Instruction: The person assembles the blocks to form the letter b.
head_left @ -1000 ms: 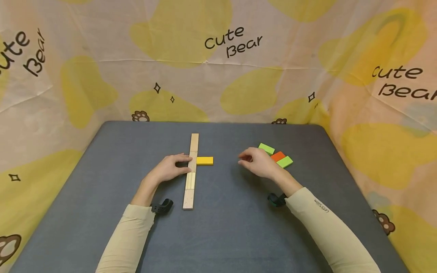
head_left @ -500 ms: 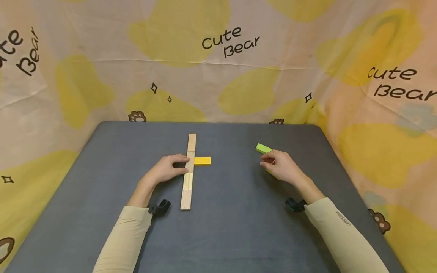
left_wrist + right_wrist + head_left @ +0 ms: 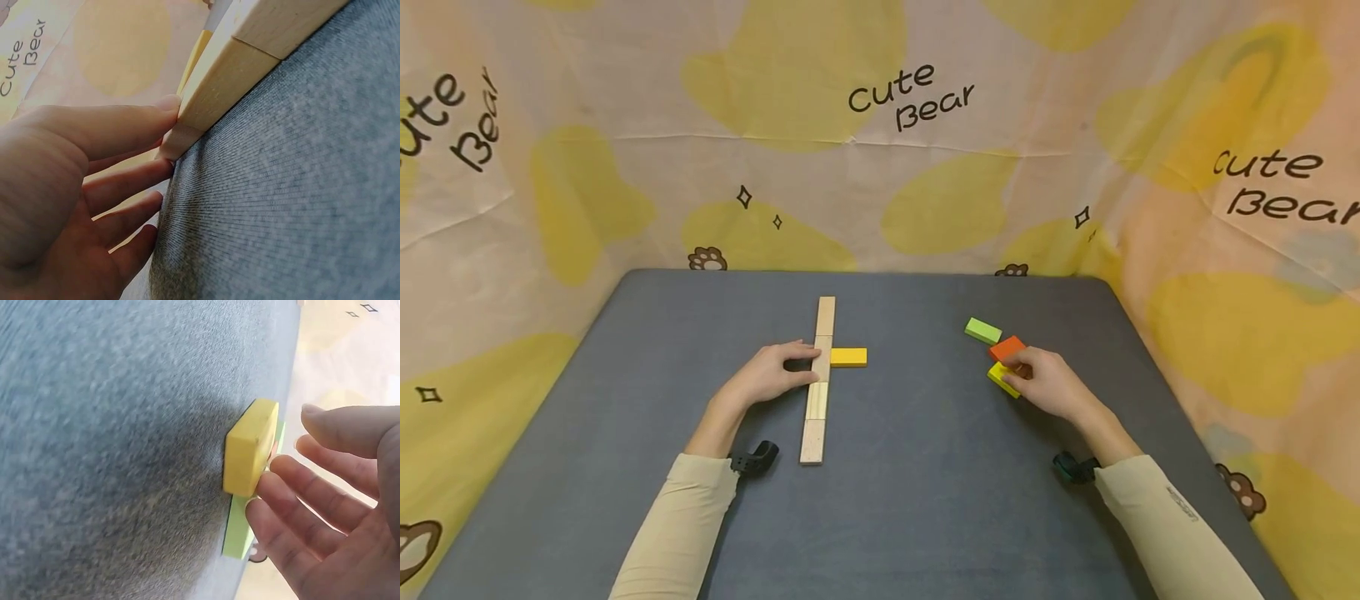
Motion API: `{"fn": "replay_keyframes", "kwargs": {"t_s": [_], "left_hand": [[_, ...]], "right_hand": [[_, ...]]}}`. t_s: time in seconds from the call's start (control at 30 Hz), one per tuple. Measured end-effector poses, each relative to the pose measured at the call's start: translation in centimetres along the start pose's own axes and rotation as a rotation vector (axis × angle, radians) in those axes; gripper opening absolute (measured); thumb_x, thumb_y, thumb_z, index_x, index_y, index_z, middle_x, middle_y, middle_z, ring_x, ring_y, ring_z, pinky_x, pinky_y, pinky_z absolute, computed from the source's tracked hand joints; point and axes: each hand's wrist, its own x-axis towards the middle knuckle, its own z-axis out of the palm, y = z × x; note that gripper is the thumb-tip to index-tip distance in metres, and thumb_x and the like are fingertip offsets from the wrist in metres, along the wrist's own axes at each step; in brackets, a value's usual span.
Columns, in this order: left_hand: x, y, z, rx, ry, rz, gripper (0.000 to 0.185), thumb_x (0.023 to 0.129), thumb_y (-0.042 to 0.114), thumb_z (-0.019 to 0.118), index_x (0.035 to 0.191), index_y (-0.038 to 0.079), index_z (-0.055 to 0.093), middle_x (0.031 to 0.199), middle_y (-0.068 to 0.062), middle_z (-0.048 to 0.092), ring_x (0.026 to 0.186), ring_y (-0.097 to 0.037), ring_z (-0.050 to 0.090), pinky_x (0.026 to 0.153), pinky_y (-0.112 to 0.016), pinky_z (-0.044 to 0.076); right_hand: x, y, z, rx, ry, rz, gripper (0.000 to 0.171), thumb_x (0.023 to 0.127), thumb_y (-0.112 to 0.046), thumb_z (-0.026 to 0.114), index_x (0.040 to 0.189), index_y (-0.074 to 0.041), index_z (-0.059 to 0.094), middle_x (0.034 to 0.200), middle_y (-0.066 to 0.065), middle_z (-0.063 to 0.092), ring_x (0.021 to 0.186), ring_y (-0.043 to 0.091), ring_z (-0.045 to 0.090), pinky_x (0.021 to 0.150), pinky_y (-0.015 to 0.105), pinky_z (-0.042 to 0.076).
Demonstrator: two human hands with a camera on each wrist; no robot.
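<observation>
Plain wooden blocks [image 3: 817,400] lie end to end in a straight row left of the table's middle. My left hand [image 3: 767,372] rests its thumb and fingertips on the row's left edge; in the left wrist view the thumb touches a wooden block [image 3: 219,87]. A deeper yellow block [image 3: 848,357] sticks out from the row's right side. My right hand [image 3: 1051,382] hovers with relaxed fingers at a yellow block [image 3: 1002,379] and an orange-red block [image 3: 1006,347]. In the right wrist view its thumb is apart from the yellow block [image 3: 250,450]; fingertip contact is unclear.
A light green block [image 3: 982,331] lies just beyond the orange-red one. Another green piece [image 3: 237,531] shows behind the yellow block in the right wrist view. The grey cloth-covered table [image 3: 895,517] backs onto a printed curtain [image 3: 820,108].
My right hand has moved rightward and slightly nearer, over the coloured blocks; the yellow and orange-red ones now show beside its fingers. The left hand stays at the wooden row.
</observation>
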Motion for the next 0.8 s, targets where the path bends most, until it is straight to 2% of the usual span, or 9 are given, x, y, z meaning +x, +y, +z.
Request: {"fn": "replay_keyframes", "kwargs": {"t_s": [0.17, 0.3, 0.53, 0.8], "left_hand": [[0.1, -0.1, 0.1, 0.001, -0.001, -0.003, 0.053, 0.095, 0.033, 0.074, 0.141, 0.010, 0.063, 0.154, -0.019, 0.047, 0.147, -0.038, 0.035, 0.118, -0.059, 0.027], [0.0, 0.0, 0.0, 0.000, 0.001, -0.008, 0.053, 0.094, 0.032, 0.074, 0.141, 0.010, 0.063, 0.154, -0.018, 0.047, 0.148, -0.038, 0.035, 0.118, -0.059, 0.027], [0.0, 0.1, 0.0, -0.007, 0.003, -0.015, 0.053, 0.094, 0.031, 0.075, 0.141, 0.010, 0.062, 0.154, -0.018, 0.047, 0.148, -0.037, 0.035, 0.118, -0.059, 0.027], [-0.1, 0.2, 0.0, 0.000, -0.002, -0.021, 0.054, 0.095, 0.032, 0.074, 0.142, 0.010, 0.062, 0.154, -0.018, 0.046, 0.148, -0.038, 0.034, 0.118, -0.060, 0.027]], "right_hand": [[-0.4, 0.5, -0.1, 0.017, -0.026, 0.005, 0.029, 0.092, -0.011, 0.075, 0.117, 0.004, 0.072, 0.104, 0.011, 0.069, 0.088, 0.024, 0.064, 0.074, 0.037, 0.055], [-0.6, 0.9, -0.1, 0.047, -0.059, 0.010, 0.037, 0.090, -0.013, 0.078, 0.122, 0.002, 0.070, 0.106, 0.011, 0.069, 0.086, 0.020, 0.061, 0.068, 0.032, 0.053], [-0.5, 1.2, 0.3, 0.037, -0.091, -0.026, 0.049, 0.084, -0.017, 0.085, 0.127, 0.001, 0.068, 0.093, 0.004, 0.065, 0.076, 0.017, 0.055, 0.065, 0.029, 0.047], [-0.1, 0.9, 1.0, 0.011, -0.108, -0.048, 0.059, 0.080, -0.023, 0.089, 0.129, 0.001, 0.065, 0.094, 0.004, 0.061, 0.075, 0.017, 0.055, 0.066, 0.029, 0.048]]}}
